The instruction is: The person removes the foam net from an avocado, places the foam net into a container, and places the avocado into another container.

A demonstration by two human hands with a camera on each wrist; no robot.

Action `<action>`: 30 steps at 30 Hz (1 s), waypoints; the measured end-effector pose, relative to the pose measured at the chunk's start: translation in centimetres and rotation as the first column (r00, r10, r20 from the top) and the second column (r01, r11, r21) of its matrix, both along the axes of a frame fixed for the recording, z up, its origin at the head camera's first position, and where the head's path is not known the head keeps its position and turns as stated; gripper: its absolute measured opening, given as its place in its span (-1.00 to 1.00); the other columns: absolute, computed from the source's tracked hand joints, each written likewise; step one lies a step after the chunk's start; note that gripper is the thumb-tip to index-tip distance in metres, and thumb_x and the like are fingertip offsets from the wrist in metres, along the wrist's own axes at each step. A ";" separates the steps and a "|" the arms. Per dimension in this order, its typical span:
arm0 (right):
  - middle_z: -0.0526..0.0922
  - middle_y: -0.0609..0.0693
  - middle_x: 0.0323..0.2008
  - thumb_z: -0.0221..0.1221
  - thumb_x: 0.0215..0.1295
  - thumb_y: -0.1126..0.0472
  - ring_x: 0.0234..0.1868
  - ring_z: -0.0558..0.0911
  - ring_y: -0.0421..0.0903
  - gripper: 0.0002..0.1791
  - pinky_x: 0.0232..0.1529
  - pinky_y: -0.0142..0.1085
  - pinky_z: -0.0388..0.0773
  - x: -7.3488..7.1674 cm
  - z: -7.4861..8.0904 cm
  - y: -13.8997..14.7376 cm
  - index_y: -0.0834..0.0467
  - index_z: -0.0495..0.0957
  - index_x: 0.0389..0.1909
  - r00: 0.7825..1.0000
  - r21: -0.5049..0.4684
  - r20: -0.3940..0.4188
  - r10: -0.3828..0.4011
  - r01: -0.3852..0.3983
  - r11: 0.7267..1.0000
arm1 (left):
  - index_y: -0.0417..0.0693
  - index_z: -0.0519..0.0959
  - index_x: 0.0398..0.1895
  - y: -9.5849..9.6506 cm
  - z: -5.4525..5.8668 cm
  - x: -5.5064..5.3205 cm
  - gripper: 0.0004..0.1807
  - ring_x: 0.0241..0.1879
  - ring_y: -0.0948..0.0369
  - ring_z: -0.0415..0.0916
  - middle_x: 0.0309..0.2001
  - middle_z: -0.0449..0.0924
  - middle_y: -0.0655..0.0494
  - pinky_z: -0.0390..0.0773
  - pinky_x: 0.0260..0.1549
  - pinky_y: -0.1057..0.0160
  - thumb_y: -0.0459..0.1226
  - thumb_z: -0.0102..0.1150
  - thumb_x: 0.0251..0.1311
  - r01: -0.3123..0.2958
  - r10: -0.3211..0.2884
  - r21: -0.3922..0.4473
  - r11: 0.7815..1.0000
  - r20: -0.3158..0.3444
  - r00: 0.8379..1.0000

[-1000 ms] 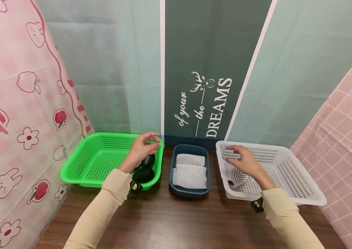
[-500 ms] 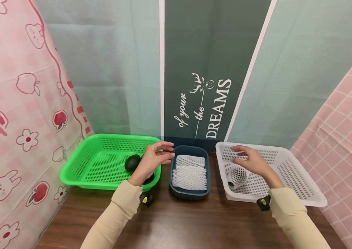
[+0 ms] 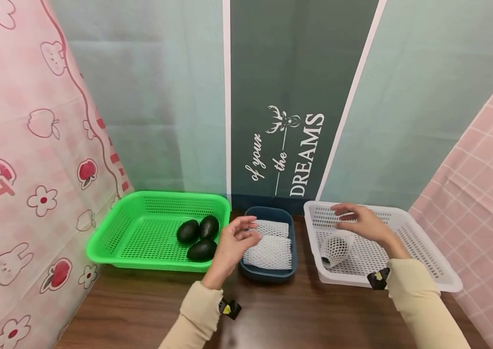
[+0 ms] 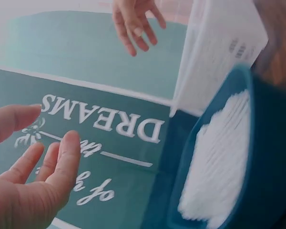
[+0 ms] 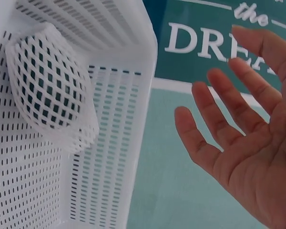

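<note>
My left hand hovers with loosely bent fingers beside the left edge of the dark blue tray, holding nothing. White foam net sleeves lie flat in that tray, and the left wrist view shows the sleeves close to the hand. Over the white basket my right hand hangs relaxed, its fingers parted around nothing. Below it, a netted avocado lies in the basket's left part; the right wrist view shows this avocado dark through its mesh.
The green basket at the left holds three bare avocados in its right end. All containers stand on a brown wooden table. A printed cloth hangs behind, with pink patterned cloths at both sides.
My left hand has moved right, from above the green basket to the blue tray, uncovering the avocados. My right hand has shifted slightly right; the netted avocado stays in the white basket.
</note>
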State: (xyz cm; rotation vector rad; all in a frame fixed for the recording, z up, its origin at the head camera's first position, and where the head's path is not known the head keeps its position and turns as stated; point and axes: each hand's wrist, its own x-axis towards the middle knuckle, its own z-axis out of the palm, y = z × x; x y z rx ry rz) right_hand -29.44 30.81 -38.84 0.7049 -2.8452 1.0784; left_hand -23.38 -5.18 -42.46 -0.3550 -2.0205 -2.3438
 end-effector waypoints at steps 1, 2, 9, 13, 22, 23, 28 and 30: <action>0.57 0.26 -0.03 0.28 0.23 0.30 -0.01 0.56 0.28 -0.54 -0.05 -0.06 0.56 -0.1 0.0 0.3 0.35 0.47 0.13 1.000 -0.005 0.008 0.008 -0.008 1.000 | -0.24 0.53 0.11 0.5 -0.4 0.2 -0.56 -0.12 0.02 0.60 -0.06 0.56 -0.10 0.61 -0.16 0.16 -0.46 0.32 0.12 -0.012 0.012 0.009 1.000 0.005 1.000; 0.57 0.26 -0.03 0.28 0.23 0.31 -0.01 0.56 0.30 -0.55 -0.06 -0.11 0.56 -0.2 0.1 0.6 0.36 0.47 0.13 1.000 -0.012 0.015 0.018 -0.018 1.000 | -0.25 0.53 0.11 1.1 -0.7 0.5 -0.56 -0.11 0.01 0.60 -0.06 0.55 -0.10 0.61 -0.16 0.17 -0.46 0.32 0.12 -0.021 0.021 0.020 1.000 0.007 1.000; 0.55 0.26 -0.02 0.31 0.17 0.37 -0.02 0.58 0.16 -0.50 -0.18 -0.32 0.56 -0.6 0.0 1.9 0.38 0.45 0.14 0.997 -0.101 0.073 0.032 -0.024 0.995 | -0.24 0.54 0.10 4.5 -2.5 2.5 -0.54 -0.14 0.00 0.60 -0.07 0.57 -0.09 0.62 -0.20 0.22 -0.47 0.35 0.08 -0.055 0.053 0.046 0.997 0.038 0.998; 0.52 0.30 0.03 0.33 0.14 0.39 -0.01 0.57 -0.03 -0.44 -0.15 -0.29 0.57 -0.9 -0.4 2.0 0.41 0.41 0.17 0.993 -0.134 0.103 0.059 -0.045 0.990 | -0.23 0.55 0.07 5.7 -3.1 3.4 -0.54 -0.15 -0.02 0.60 -0.11 0.58 -0.04 0.62 -0.23 0.27 -0.49 0.36 0.04 -0.070 0.066 0.063 0.996 0.054 0.996; 0.24 0.43 0.30 0.32 0.14 0.35 0.26 0.21 0.49 -0.25 0.05 0.06 0.46 -1.4 -1.4 2.7 0.39 0.24 0.34 0.960 -0.186 0.264 0.096 -0.047 0.981 | -0.20 0.55 0.09 8.2 -4.3 4.2 -0.49 -0.08 -0.03 0.57 -0.09 0.56 0.04 0.59 -0.23 0.33 -0.42 0.43 -0.01 -0.136 0.133 0.040 0.990 0.067 0.989; 0.22 0.43 0.32 0.32 0.15 0.34 0.28 0.18 0.50 -0.25 0.07 0.07 0.44 -1.4 -1.6 3.0 0.38 0.24 0.34 0.957 -0.187 0.275 0.094 -0.042 0.981 | -0.19 0.55 0.09 8.5 -4.4 4.2 -0.48 -0.09 0.01 0.57 -0.10 0.56 0.06 0.59 -0.22 0.32 -0.41 0.44 -0.02 -0.142 0.140 0.035 0.989 0.065 0.988; 0.17 0.41 0.35 0.31 0.17 0.32 0.31 0.13 0.50 -0.31 0.12 0.17 0.37 -1.7 -1.9 4.1 0.34 0.30 0.31 0.951 -0.187 0.304 0.063 -0.005 0.982 | -0.20 0.53 0.13 9.8 -4.8 4.4 -0.43 -0.08 0.07 0.58 -0.07 0.59 0.07 0.58 -0.08 0.09 -0.39 0.44 -0.04 -0.140 0.139 0.014 0.990 0.066 0.988; 0.15 0.41 0.36 0.31 0.16 0.33 0.32 0.11 0.49 -0.34 0.13 0.23 0.33 -1.7 -1.9 4.3 0.36 0.33 0.28 0.951 -0.189 0.304 0.048 0.012 0.982 | -0.22 0.52 0.14 10.2 -5.0 4.5 -0.42 -0.05 0.03 0.58 -0.06 0.60 0.05 0.55 -0.04 -0.01 -0.38 0.44 -0.03 -0.129 0.129 -0.004 0.992 0.065 0.990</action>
